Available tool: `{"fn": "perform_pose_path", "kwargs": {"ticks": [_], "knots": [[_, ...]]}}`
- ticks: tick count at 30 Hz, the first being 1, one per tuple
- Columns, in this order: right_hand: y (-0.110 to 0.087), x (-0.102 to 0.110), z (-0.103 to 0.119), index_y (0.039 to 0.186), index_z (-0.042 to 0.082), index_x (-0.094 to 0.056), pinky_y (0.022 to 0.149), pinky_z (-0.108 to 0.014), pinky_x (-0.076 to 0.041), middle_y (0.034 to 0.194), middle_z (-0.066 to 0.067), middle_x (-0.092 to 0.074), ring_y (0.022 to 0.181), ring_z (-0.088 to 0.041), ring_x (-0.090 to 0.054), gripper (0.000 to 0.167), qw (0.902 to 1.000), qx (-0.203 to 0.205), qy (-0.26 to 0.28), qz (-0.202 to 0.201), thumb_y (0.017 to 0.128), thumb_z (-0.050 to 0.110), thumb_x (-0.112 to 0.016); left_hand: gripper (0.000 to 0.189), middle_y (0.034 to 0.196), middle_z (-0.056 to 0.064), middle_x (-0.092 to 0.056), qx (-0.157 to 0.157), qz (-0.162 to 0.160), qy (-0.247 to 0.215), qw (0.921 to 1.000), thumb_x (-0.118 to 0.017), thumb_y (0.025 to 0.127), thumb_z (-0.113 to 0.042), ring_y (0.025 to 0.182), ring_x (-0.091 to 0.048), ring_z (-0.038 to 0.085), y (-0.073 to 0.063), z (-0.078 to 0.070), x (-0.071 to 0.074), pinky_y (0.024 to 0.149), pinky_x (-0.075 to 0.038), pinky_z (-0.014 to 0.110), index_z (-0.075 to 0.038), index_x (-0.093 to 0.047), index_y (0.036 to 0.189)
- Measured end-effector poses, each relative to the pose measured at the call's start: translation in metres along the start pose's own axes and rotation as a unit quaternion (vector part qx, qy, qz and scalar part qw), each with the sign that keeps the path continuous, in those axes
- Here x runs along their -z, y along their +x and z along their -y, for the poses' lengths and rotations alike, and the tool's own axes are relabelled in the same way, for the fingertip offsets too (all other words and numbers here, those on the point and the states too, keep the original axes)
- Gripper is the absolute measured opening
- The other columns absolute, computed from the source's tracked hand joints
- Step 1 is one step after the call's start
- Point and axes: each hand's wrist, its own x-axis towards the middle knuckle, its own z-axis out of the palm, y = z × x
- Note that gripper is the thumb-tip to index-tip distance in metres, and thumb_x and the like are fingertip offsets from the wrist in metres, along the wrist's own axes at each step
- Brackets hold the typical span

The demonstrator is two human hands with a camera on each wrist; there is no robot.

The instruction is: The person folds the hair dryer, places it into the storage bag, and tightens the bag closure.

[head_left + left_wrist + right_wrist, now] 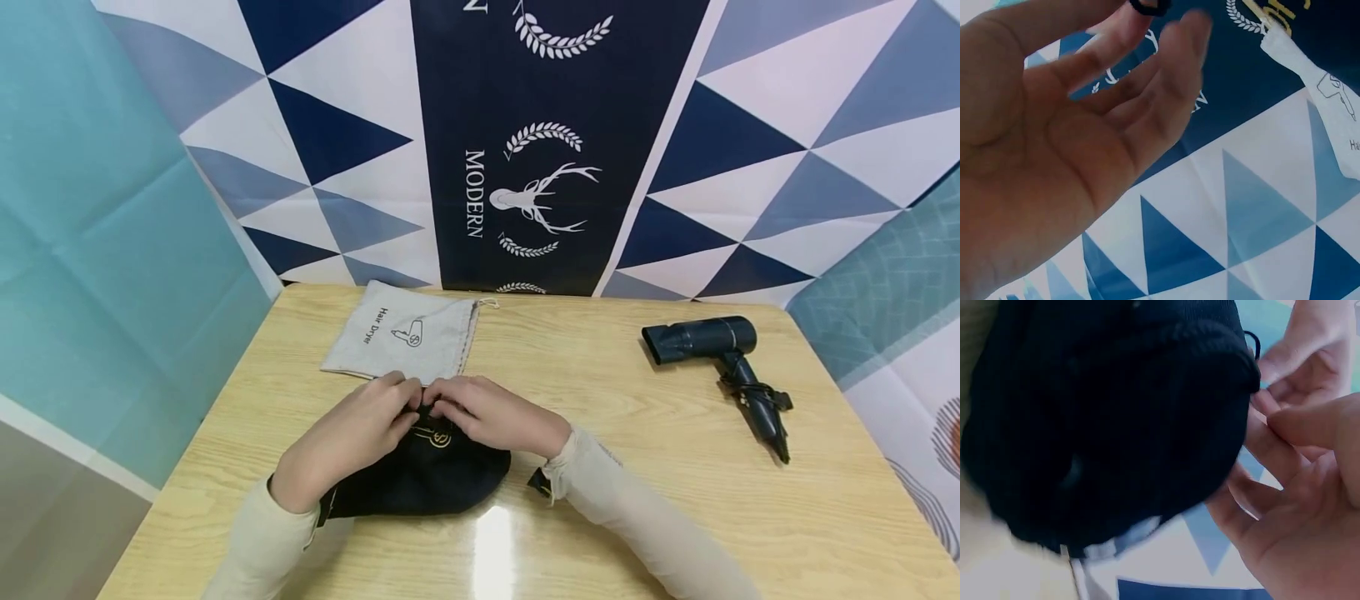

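Note:
A black drawstring pouch (435, 487) with a gold hair-dryer print lies at the front left of the table. My left hand (360, 433) and right hand (495, 412) meet over its top edge, fingers bent inward. Up close in the left wrist view, the left thumb and finger pinch a dark cord loop (1150, 7). The right wrist view shows the pouch's gathered mouth (1210, 334), with the right hand's thumb and fingers (1294, 428) pinching its rim. The left hand is just beyond, beside the thin black cord (1255, 342).
Behind the hands lies a flat grey drawstring pouch (401, 329) printed "Hair Dryer". A black hair dryer (705, 337) rests at the right, cord bundled on its handle. By the right sleeve is a small dark piece (540, 482). A patterned cloth (360, 158) stands behind the table.

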Motion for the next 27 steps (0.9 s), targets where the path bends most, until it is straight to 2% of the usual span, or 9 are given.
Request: {"fn": "perform_pose_path", "kwargs": {"ticks": [3,5,7,10,13,17,19,23,27], "knots": [[-0.011,0.005,0.001,0.130,0.013,-0.059,0.096,-0.030,-0.048,0.114,0.002,-0.067,0.106,-0.007,-0.060,0.027,0.9990,-0.010,-0.033,-0.028,0.105,0.011,-0.047,0.012,0.095,0.003,-0.060,-0.004,-0.037,0.016,0.9992,-0.069,0.094,-0.012,0.084,-0.057,0.014,0.005,-0.003,-0.004,0.073,-0.052,0.030,-0.006,-0.063,0.103],[-0.019,0.010,0.001,0.133,0.013,-0.057,0.098,-0.031,-0.048,0.116,0.001,-0.066,0.109,-0.008,-0.060,0.030,0.9975,-0.018,-0.045,-0.051,0.105,0.010,-0.047,0.022,0.106,0.006,-0.063,-0.016,-0.054,0.017,0.9983,-0.068,0.096,-0.020,0.097,-0.060,0.017,0.008,-0.005,-0.008,0.083,-0.053,0.034,-0.005,-0.064,0.111],[-0.027,0.015,-0.001,0.133,0.013,-0.057,0.096,-0.031,-0.049,0.117,0.000,-0.065,0.108,-0.008,-0.060,0.030,0.9963,-0.027,-0.047,-0.067,0.105,0.010,-0.047,0.036,0.120,0.009,-0.062,-0.026,-0.054,0.014,0.9981,-0.067,0.097,-0.030,0.113,-0.059,0.022,0.011,-0.007,-0.014,0.094,-0.051,0.038,-0.005,-0.063,0.122],[-0.040,0.022,-0.003,0.132,0.011,-0.057,0.092,-0.032,-0.051,0.112,0.000,-0.066,0.105,-0.009,-0.061,0.028,0.9949,-0.041,-0.050,-0.077,0.105,0.010,-0.048,0.059,0.140,0.014,-0.053,-0.026,-0.018,0.008,0.9995,-0.064,0.095,-0.048,0.131,-0.048,0.028,0.015,-0.010,-0.027,0.106,-0.042,0.047,-0.009,-0.056,0.137],[-0.057,0.026,-0.004,0.134,0.012,-0.055,0.089,-0.033,-0.052,0.113,0.001,-0.065,0.106,-0.010,-0.060,0.030,0.9945,-0.061,-0.049,-0.070,0.105,0.013,-0.048,0.074,0.153,0.016,-0.040,-0.009,0.048,0.003,0.9988,-0.059,0.092,-0.062,0.141,-0.037,0.033,0.015,-0.013,-0.042,0.110,-0.034,0.056,-0.016,-0.047,0.148],[-0.084,0.032,-0.007,0.137,0.018,-0.053,0.088,-0.034,-0.052,0.115,0.005,-0.064,0.108,-0.008,-0.059,0.032,0.9911,-0.101,-0.049,-0.071,0.106,0.020,-0.049,0.077,0.156,0.015,-0.035,0.002,0.114,0.009,0.9935,-0.059,0.091,-0.064,0.143,-0.033,0.035,0.011,-0.016,-0.057,0.109,-0.030,0.061,-0.021,-0.041,0.152],[-0.098,0.036,-0.010,0.137,0.019,-0.053,0.087,-0.036,-0.053,0.115,0.004,-0.064,0.108,-0.009,-0.060,0.032,0.9879,-0.121,-0.048,-0.084,0.105,0.022,-0.051,0.072,0.154,0.014,-0.038,-0.004,0.119,0.020,0.9927,-0.063,0.092,-0.058,0.141,-0.035,0.035,0.008,-0.015,-0.061,0.108,-0.032,0.061,-0.021,-0.043,0.150],[-0.126,0.048,-0.023,0.135,0.015,-0.054,0.087,-0.042,-0.054,0.114,-0.001,-0.067,0.106,-0.015,-0.062,0.032,0.9800,-0.149,-0.053,-0.121,0.103,0.019,-0.055,0.063,0.149,0.013,-0.044,-0.021,0.107,0.033,0.9935,-0.069,0.092,-0.047,0.141,-0.036,0.036,0.001,-0.012,-0.064,0.108,-0.033,0.059,-0.018,-0.049,0.145],[-0.152,0.068,-0.039,0.135,0.009,-0.054,0.082,-0.043,-0.055,0.113,-0.006,-0.069,0.101,-0.020,-0.065,0.033,0.9712,-0.171,-0.058,-0.156,0.103,0.015,-0.056,0.063,0.148,0.012,-0.046,-0.021,0.105,0.027,0.9939,-0.069,0.092,-0.046,0.142,-0.035,0.035,-0.006,-0.007,-0.063,0.110,-0.031,0.058,-0.019,-0.050,0.145]]}}
